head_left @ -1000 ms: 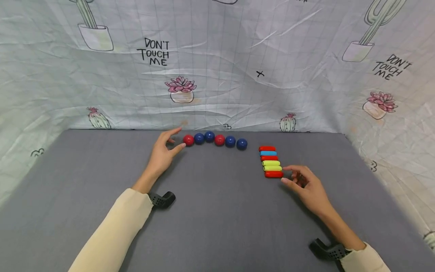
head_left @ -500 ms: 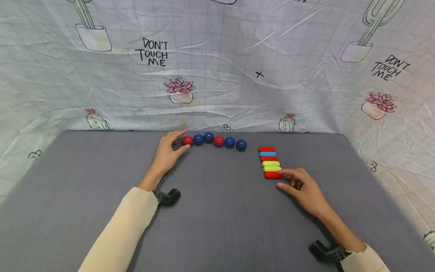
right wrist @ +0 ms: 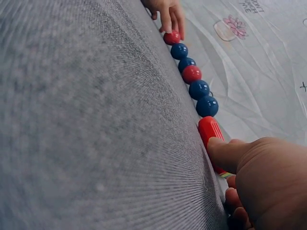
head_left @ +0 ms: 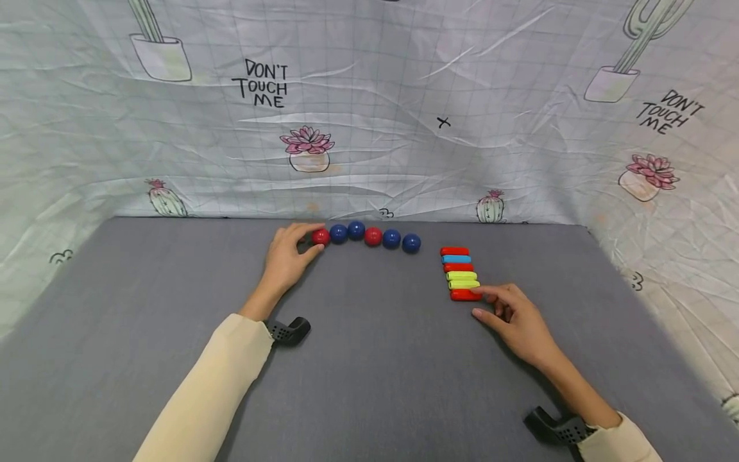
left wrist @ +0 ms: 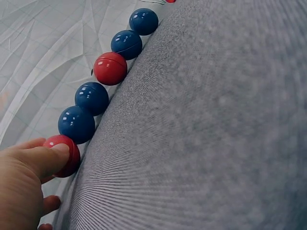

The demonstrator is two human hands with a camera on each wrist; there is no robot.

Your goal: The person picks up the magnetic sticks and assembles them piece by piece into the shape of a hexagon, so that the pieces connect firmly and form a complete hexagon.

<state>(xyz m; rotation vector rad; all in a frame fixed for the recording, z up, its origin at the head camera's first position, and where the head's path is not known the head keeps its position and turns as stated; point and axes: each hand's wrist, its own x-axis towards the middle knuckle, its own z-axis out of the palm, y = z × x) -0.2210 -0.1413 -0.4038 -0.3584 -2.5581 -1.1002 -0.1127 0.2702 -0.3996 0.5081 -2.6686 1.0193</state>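
Note:
A curved row of glossy red and blue balls lies at the back of the grey surface. My left hand pinches the leftmost red ball between thumb and fingers; the thumb covers part of it in the left wrist view. To its right sits a blue ball. My right hand is at the right end of the nearest short red plastic stick, its index fingertip over the stick. In the head view its thumb stands apart from that stick, on the near side. A yellow-green stick lies just behind.
More sticks, including a light blue one, form a column right of the balls. A white printed cloth rises behind the grey tabletop. Black wrist cameras sit on both wrists.
My left hand has moved right and closed its thumb and fingers around the leftmost red ball. My right index fingertip has come over the nearest red stick. The balls and sticks keep their places.

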